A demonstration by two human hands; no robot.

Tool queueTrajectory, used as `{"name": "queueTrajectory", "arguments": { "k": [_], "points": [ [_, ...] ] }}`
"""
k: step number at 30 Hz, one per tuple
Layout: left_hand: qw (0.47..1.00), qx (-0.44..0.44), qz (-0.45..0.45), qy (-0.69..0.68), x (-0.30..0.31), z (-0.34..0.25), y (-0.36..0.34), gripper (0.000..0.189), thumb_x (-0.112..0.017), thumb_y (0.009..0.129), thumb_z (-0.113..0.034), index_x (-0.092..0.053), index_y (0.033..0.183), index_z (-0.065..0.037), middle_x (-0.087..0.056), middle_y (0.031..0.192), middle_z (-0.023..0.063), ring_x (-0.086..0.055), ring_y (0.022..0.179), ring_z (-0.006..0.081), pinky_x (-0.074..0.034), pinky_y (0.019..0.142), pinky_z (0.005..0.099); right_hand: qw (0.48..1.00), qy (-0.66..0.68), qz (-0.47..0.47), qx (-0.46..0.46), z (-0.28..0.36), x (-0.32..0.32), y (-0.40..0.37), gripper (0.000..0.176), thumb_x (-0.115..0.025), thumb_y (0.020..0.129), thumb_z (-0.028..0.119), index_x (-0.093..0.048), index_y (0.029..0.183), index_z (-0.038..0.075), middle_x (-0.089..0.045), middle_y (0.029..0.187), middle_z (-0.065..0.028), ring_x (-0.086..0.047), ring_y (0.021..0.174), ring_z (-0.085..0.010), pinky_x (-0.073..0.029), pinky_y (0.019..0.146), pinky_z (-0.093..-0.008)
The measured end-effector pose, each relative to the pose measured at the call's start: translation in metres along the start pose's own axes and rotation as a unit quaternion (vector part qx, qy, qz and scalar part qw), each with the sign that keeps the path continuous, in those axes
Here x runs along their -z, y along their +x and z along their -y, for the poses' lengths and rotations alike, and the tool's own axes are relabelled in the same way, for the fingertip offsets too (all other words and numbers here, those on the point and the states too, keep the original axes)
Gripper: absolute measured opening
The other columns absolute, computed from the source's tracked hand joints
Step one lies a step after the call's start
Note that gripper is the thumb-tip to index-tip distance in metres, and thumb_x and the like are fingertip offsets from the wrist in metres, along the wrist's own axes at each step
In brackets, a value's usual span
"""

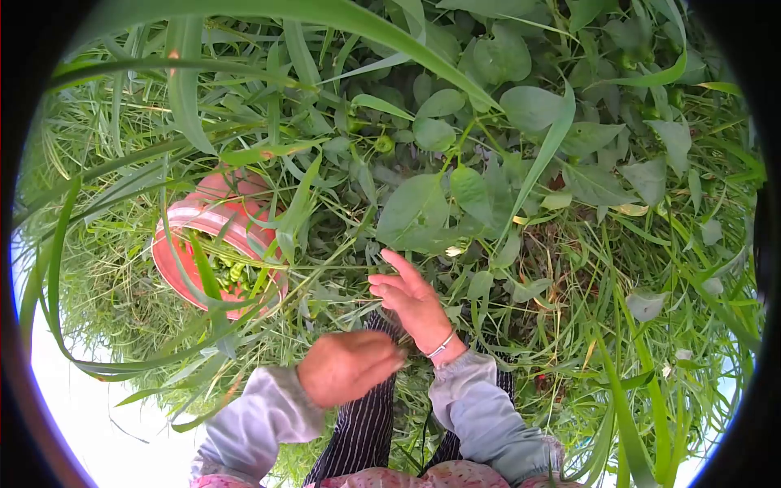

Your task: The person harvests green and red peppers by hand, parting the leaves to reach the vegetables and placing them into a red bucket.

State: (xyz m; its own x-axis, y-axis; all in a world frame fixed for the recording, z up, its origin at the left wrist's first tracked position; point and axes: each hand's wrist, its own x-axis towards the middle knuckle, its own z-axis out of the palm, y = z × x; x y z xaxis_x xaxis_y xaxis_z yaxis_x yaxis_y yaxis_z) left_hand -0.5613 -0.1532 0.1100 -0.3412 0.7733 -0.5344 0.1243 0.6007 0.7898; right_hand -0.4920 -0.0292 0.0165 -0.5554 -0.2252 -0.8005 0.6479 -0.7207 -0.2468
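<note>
My right hand [416,302], with a thin bracelet at the wrist, is open beside thin grass stalks, its fingers stretched out towards the pepper plant [411,213]. Lower and to its left, my left hand [348,370] has its fingers curled and pressed together. Its palm side is hidden, so I cannot make out whether anything is in it. A green pepper [384,144] hangs among the leaves above my hands. Left of them, a red bucket [168,262] lies tilted in the grass with several green peppers [236,272] inside.
Long grass blades [358,18] arch across the top and left, some in front of the bucket. Dense leafy plants [598,183] fill the upper right. Dry stalks [557,252] lie among weeds at the right. Striped trousers [366,419] show below my hands.
</note>
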Motion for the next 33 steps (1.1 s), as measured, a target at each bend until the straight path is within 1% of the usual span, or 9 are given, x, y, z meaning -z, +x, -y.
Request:
{"name": "queueTrajectory", "arguments": {
  "k": [3,6,7,10,16,23,26,29,33],
  "points": [
    [0.952,-0.072,-0.230,0.186,0.022,-0.006,0.065,0.018,-0.066,0.077,-0.013,-0.060,0.090,-0.003,-0.059,0.087,0.0131,-0.059,0.076,0.0305,-0.050,0.068,0.0369,0.999,0.019,-0.042,0.021,0.002,0.000,0.002,0.043,-0.052,0.089,0.005,-0.040,0.130,0.003,-0.055,0.116,-0.0124,-0.054,0.102,-0.0160,-0.044,0.083,-0.0262],
    [0.874,0.093,-0.149,0.453,0.054,0.027,0.080,0.071,-0.070,0.070,-0.039,-0.043,0.125,-0.003,-0.044,0.126,0.0193,-0.041,0.119,0.0368,-0.032,0.098,0.0513,0.998,-0.014,-0.053,0.027,-0.003,0.003,0.000,0.038,-0.053,0.089,0.010,-0.046,0.126,0.003,-0.057,0.115,-0.0097,-0.056,0.100,-0.0155,-0.044,0.079,-0.0264],
    [0.805,0.111,-0.123,0.569,0.060,0.045,0.075,0.068,-0.067,0.073,-0.039,-0.043,0.127,-0.005,-0.044,0.126,0.0197,-0.053,0.105,0.0341,-0.042,0.089,0.0472,0.998,-0.024,-0.048,0.019,-0.002,0.005,0.000,0.038,-0.054,0.089,0.013,-0.047,0.126,0.006,-0.058,0.116,-0.0085,-0.057,0.100,-0.0156,-0.044,0.081,-0.0270],
    [0.837,0.344,0.046,0.423,0.060,0.079,0.054,0.067,-0.064,0.076,-0.032,-0.037,0.129,0.000,-0.052,0.115,0.0247,-0.061,0.092,0.0339,-0.048,0.081,0.0437,0.999,-0.037,-0.032,0.017,-0.003,0.005,0.001,0.038,-0.054,0.089,0.018,-0.049,0.125,0.009,-0.060,0.114,-0.0076,-0.058,0.100,-0.0153,-0.044,0.081,-0.0276],
    [0.866,0.428,-0.008,0.260,-0.005,0.130,-0.010,0.055,-0.051,0.082,-0.019,-0.034,0.127,0.006,-0.063,0.078,0.0235,-0.062,0.077,0.0399,-0.049,0.070,0.0465,0.983,-0.140,-0.021,0.114,-0.022,0.008,0.009,0.037,-0.056,0.088,0.011,-0.049,0.123,0.007,-0.059,0.114,-0.0088,-0.056,0.104,-0.0172,-0.043,0.090,-0.0284],
    [0.801,0.581,-0.001,0.144,-0.053,0.173,-0.076,0.053,-0.013,0.095,-0.036,-0.032,0.133,-0.003,-0.040,0.130,0.0291,-0.045,0.113,0.0456,-0.036,0.098,0.0467,0.924,-0.359,0.012,0.129,-0.032,0.005,0.008,0.037,-0.054,0.086,0.017,-0.050,0.120,0.004,-0.059,0.113,-0.0169,-0.058,0.105,-0.0270,-0.046,0.088,-0.0340],
    [0.816,0.518,-0.158,0.202,-0.078,0.229,-0.116,0.056,-0.012,0.095,-0.036,-0.043,0.123,0.001,-0.051,0.116,0.0299,-0.047,0.109,0.0472,-0.036,0.096,0.0467,0.920,-0.375,0.025,0.111,-0.029,0.003,0.008,0.037,-0.055,0.085,0.015,-0.049,0.121,0.006,-0.060,0.113,-0.0160,-0.058,0.105,-0.0262,-0.046,0.088,-0.0341],
    [0.784,0.605,-0.106,0.086,-0.044,0.170,-0.074,0.061,-0.013,0.095,-0.043,-0.036,0.132,0.000,-0.042,0.129,0.0290,-0.040,0.118,0.0463,-0.029,0.103,0.0441,0.912,-0.396,0.027,0.109,-0.031,0.002,0.007,0.040,-0.056,0.085,0.013,-0.047,0.124,0.009,-0.060,0.113,-0.0148,-0.058,0.105,-0.0258,-0.046,0.087,-0.0349],
    [0.815,0.512,0.007,0.269,-0.062,0.192,-0.079,0.062,-0.040,0.091,-0.041,-0.029,0.135,0.001,-0.044,0.128,0.0251,-0.050,0.109,0.0410,-0.041,0.093,0.0432,0.873,-0.466,0.039,0.140,-0.028,-0.004,0.004,0.042,-0.055,0.084,0.015,-0.046,0.125,0.010,-0.058,0.114,-0.0167,-0.058,0.104,-0.0285,-0.046,0.088,-0.0349]
  ]
}}
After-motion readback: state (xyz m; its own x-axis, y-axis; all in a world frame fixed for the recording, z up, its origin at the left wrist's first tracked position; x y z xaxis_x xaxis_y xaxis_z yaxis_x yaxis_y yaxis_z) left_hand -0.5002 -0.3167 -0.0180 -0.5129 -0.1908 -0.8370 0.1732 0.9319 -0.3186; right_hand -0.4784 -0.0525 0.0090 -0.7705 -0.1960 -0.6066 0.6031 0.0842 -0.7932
